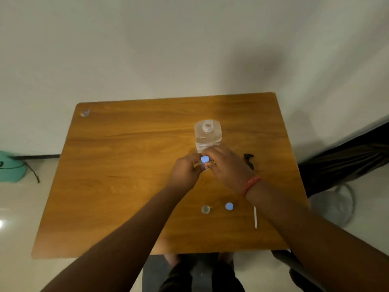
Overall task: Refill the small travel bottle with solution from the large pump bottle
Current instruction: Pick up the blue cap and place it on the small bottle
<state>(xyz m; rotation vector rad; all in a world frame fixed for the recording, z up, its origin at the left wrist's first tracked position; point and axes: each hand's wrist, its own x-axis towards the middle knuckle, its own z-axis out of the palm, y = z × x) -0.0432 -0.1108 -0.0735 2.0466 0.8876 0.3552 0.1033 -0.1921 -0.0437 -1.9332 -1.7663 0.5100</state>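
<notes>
The large clear bottle [208, 135] stands on the wooden table [126, 165] with its neck open and no pump on it. Just in front of it, both hands meet around a small travel bottle with a blue cap [204, 159]. My left hand [186, 170] grips the bottle's body, which is mostly hidden. My right hand [226, 165] pinches the blue cap from the right. Nearer to me stand a small open clear bottle [205, 209] and a second blue cap [229, 206].
A black pump head [249, 160] lies right of my right hand, with a white tube [255, 217] near the table's right front. A small clear wrapper [85, 112] sits at the far left corner. A teal object [10, 167] and a cable are on the floor at left.
</notes>
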